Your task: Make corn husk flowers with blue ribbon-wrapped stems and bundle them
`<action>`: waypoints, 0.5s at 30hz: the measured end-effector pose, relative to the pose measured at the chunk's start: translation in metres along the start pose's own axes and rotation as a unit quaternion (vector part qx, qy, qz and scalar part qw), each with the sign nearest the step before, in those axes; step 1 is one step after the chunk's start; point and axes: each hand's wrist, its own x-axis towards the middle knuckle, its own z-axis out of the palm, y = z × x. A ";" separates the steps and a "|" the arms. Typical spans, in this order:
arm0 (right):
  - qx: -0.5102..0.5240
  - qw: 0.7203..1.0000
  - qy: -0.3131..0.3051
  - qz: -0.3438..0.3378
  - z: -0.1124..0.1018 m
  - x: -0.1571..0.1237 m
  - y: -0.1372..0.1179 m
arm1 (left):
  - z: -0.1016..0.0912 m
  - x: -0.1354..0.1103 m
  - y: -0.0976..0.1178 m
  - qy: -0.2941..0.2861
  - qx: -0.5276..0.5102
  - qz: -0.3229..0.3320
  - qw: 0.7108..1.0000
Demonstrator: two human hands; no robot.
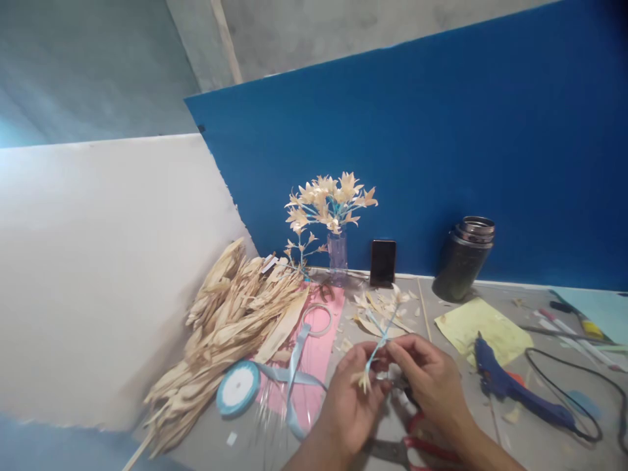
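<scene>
Between my two hands is a small corn-husk flower stem [377, 353], wrapped in light blue, with pale blossoms at its upper tips and one hanging low. My left hand [350, 392] is closed around the lower part of it. The fingers of my right hand [432, 373] pinch the stem near where it branches. Under my hands lie red-handled scissors [417, 451], partly hidden by my wrist. Behind them are loose husk scraps [373, 325]. A light blue ribbon [294, 366] trails over a pink sheet [321, 353] to the left.
Dried corn husks [230, 327] are heaped left, beside a ribbon spool [238, 388]. Husk flowers stand in a clear vase [337, 255] near a phone [383, 263]. A dark flask [464, 258] stands back right. A blue glue gun [520, 392] and its cord lie by yellow paper [478, 327].
</scene>
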 end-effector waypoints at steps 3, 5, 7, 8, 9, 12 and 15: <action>0.023 1.000 0.015 0.015 0.001 0.001 0.000 | 0.001 -0.001 -0.018 0.008 -0.037 -0.024 0.999; 0.026 0.999 0.012 0.017 0.002 0.001 0.001 | 0.006 -0.001 -0.021 0.007 0.047 0.050 0.998; 0.017 1.000 0.012 0.013 0.002 0.000 0.005 | 0.013 0.001 -0.020 0.020 0.148 0.145 0.978; 0.010 1.000 0.011 0.011 0.002 -0.001 0.008 | 0.016 0.003 -0.018 0.031 0.186 0.185 0.965; 0.002 1.000 0.008 0.009 0.002 -0.002 0.010 | 0.019 0.005 -0.016 0.044 0.212 0.213 0.953; -0.017 1.000 -0.018 -0.006 0.001 -0.003 0.016 | 0.024 0.011 -0.009 0.073 0.243 0.234 0.938; 0.021 0.998 -0.066 0.004 0.000 0.000 0.017 | 0.023 0.010 0.000 0.062 0.271 0.233 0.932</action>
